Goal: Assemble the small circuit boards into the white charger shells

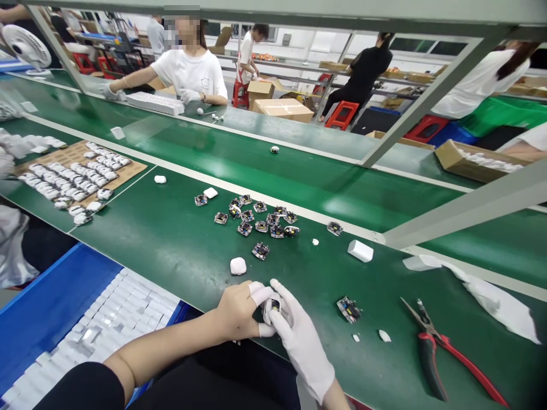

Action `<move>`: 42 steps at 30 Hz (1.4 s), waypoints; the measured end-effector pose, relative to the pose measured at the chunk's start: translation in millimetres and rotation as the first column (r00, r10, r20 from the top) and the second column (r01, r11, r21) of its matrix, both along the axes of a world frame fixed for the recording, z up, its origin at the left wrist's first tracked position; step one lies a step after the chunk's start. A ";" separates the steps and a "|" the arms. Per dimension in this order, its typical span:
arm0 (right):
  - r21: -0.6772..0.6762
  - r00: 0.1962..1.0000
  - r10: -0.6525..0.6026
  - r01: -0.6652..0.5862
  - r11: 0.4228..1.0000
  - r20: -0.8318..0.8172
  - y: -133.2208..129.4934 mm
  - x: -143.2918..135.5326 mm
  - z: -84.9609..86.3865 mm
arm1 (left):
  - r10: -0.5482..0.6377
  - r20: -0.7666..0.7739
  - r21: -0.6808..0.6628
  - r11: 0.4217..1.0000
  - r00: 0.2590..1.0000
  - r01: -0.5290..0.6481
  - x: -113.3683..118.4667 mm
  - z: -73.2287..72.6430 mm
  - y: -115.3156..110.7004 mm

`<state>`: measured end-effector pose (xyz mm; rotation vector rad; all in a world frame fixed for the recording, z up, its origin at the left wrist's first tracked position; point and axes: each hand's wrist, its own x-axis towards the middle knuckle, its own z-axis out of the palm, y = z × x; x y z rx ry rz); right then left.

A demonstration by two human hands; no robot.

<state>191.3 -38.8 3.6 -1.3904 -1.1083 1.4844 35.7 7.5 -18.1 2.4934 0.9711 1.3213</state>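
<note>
Near the front edge of the green table (171,228), my left hand (243,313), with white finger cots, and my right hand (299,336), in a white glove, meet around a small white housing (272,307). Dark and yellow parts show inside it. Both hands' fingers are closed on it. Just beyond them lie a rounded white case (238,266) and a circuit board (260,250). Farther back is a loose cluster of several circuit boards (261,226). Another board (349,309) lies to the right of my right hand.
Red-handled pliers (431,336) lie open at the right, near a white bag (491,296). A cardboard sheet (123,171) at the left holds rows of white units. A blue bin (47,279) of white pieces stands below left. Across the belt, a person (192,74) handles white pieces.
</note>
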 end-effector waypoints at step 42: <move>0.842 0.853 -0.157 -0.433 0.321 0.498 -17.4 -7.5 43.2 | -0.295 0.447 -0.784 0.326 0.845 0.528 -26.0 59.1 -10.3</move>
